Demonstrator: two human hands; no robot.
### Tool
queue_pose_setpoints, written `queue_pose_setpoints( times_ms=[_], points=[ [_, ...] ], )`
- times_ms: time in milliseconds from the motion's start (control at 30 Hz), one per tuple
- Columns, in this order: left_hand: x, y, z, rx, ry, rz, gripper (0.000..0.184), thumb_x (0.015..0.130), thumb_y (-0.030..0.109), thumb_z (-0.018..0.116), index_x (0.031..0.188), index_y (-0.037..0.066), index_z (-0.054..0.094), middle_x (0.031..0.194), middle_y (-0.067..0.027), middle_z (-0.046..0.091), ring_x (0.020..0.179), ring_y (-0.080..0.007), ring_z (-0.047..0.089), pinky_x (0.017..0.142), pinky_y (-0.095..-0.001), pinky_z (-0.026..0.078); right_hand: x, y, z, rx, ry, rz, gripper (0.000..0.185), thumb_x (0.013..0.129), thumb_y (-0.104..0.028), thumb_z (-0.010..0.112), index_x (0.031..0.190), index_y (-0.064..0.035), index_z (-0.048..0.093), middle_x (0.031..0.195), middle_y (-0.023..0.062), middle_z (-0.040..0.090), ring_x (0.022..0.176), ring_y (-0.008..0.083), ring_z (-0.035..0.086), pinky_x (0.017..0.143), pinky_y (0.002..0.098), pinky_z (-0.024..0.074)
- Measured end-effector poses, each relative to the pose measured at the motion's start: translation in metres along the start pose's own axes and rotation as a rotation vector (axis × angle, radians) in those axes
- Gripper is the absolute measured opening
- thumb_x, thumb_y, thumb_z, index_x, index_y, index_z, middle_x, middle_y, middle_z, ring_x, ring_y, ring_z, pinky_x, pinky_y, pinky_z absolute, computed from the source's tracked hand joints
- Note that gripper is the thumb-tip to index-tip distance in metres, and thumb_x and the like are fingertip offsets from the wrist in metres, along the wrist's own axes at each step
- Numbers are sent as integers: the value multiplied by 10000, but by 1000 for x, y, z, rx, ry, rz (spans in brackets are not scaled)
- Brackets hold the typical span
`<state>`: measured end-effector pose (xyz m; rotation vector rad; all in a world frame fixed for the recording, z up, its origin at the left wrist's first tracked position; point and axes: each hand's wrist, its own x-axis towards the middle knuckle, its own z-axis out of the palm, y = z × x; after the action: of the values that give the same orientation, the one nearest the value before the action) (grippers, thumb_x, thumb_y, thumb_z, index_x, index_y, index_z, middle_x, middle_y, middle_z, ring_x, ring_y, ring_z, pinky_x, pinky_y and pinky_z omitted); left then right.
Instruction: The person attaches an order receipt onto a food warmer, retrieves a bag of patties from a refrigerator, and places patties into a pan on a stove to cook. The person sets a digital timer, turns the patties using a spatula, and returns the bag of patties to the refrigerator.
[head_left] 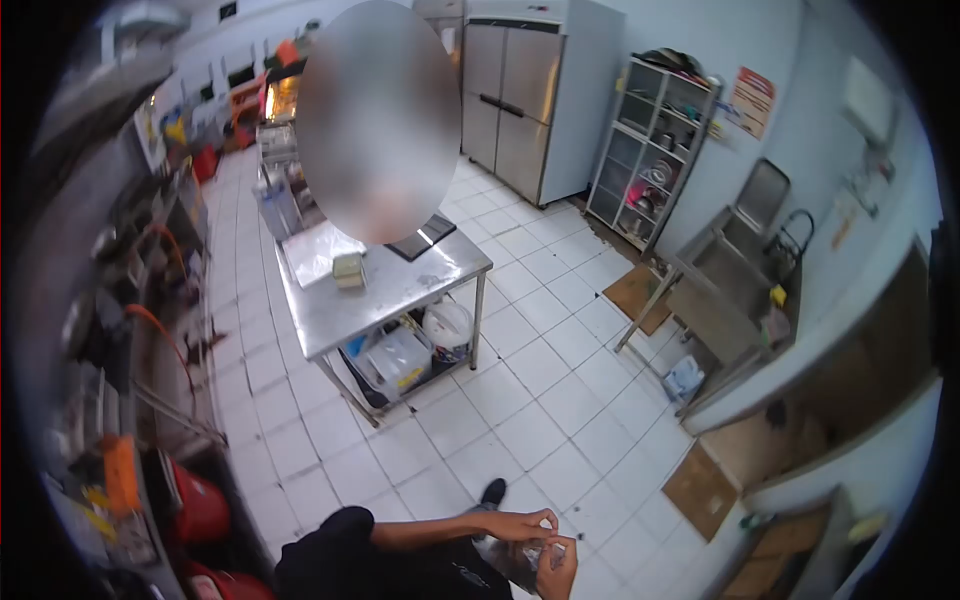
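Note:
Low in the head view, my left hand (pixel 518 525) reaches across from the left with its fingers pinched. My right hand (pixel 557 572) is close by it, its fingers curled and nearly touching those of the left. Between and below the two hands hangs a thin, see-through, dark-looking plastic bag (pixel 516 562), gripped at its upper edge by both. What the bag contains, if anything, cannot be made out. Behind it are my black shirt and, on the tiles, one dark shoe (pixel 493 491).
Ahead stands a steel table (pixel 400 290) with a small greenish block (pixel 348 270), a dark tablet-like slab (pixel 424 238) and tubs below. A blurred person is behind it. Right: a steel sink (pixel 735 270) and shelf rack (pixel 652 150). Left: cooking counters and red buckets (pixel 198 505).

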<state>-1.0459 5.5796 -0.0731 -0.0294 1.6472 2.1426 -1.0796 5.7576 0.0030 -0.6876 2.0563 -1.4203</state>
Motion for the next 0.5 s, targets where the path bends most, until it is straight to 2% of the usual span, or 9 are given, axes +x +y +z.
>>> queue_pose_setpoints(
  times_ms=[100, 133, 167, 233, 267, 333, 433, 467, 500],
  points=[
    [46, 56, -50, 159, -39, 272, 388, 987, 323, 464, 1246, 61, 339, 852, -80, 538, 750, -198, 550, 705, -340, 459, 79, 4, -25, -132, 129, -200, 182, 958, -196, 506, 1036, -33, 522, 900, 85, 545, 786, 167, 508, 730, 306, 461],
    [65, 66, -69, 302, 13, 424, 357, 964, 288, 484, 1210, 54, 374, 914, -114, 522, 808, -232, 552, 746, -359, 449, 106, 3, -29, 86, 227, 102, 161, 950, -200, 502, 985, -43, 515, 852, 68, 502, 747, 157, 478, 682, 299, 448],
    [84, 77, -87, 448, 91, 569, 326, 941, 253, 504, 1175, 47, 409, 975, -148, 506, 866, -266, 553, 786, -378, 439, 131, -1, -41, -129, 200, -172, 175, 958, -225, 488, 942, -51, 496, 817, 51, 466, 698, 145, 444, 625, 290, 429],
    [80, 157, -99, 483, 71, 382, 315, 905, 253, 563, 1120, 39, 480, 1135, -180, 452, 1066, -306, 503, 907, -413, 397, 172, -23, -54, -78, 277, -228, 209, 970, -262, 488, 913, -61, 475, 802, 42, 451, 682, 141, 431, 595, 277, 414],
    [94, 163, -113, 465, 85, 380, 315, 905, 253, 563, 1120, 39, 480, 1135, -180, 452, 1066, -306, 503, 907, -413, 397, 197, -21, -62, -157, 312, -224, 228, 976, -280, 489, 912, -61, 472, 804, 44, 455, 683, 140, 432, 584, 278, 411],
    [124, 169, -152, 787, 260, 789, 329, 889, 249, 610, 1128, 45, 515, 1257, -160, 427, 1171, -308, 458, 1015, -430, 356, 255, -4, -75, -134, 344, -154, 247, 978, -302, 509, 945, -58, 480, 823, 52, 479, 706, 140, 447, 581, 275, 418],
    [150, 179, -217, 807, 355, 823, 508, 865, 318, 647, 1257, 49, 466, 1320, -155, 421, 1258, -316, 390, 1077, -450, 286, 339, -31, -79, -26, 335, -43, 260, 980, -309, 499, 993, -50, 486, 853, 62, 499, 740, 152, 470, 601, 288, 446],
    [159, 182, -240, 742, 332, 788, 557, 881, 326, 638, 1316, 45, 432, 1372, -157, 405, 1292, -310, 376, 1104, -468, 250, 371, -1, -93, -378, 294, -210, 268, 982, -314, 495, 1031, -51, 488, 874, 66, 502, 777, 172, 487, 649, 310, 473],
    [170, 182, -260, 733, 347, 776, 557, 881, 326, 638, 1316, 45, 432, 1372, -157, 405, 1292, -310, 376, 1104, -468, 250, 401, 2, -91, -378, 275, -204, 268, 982, -314, 495, 1031, -51, 488, 874, 66, 502, 777, 172, 487, 649, 310, 473]
  ],
)
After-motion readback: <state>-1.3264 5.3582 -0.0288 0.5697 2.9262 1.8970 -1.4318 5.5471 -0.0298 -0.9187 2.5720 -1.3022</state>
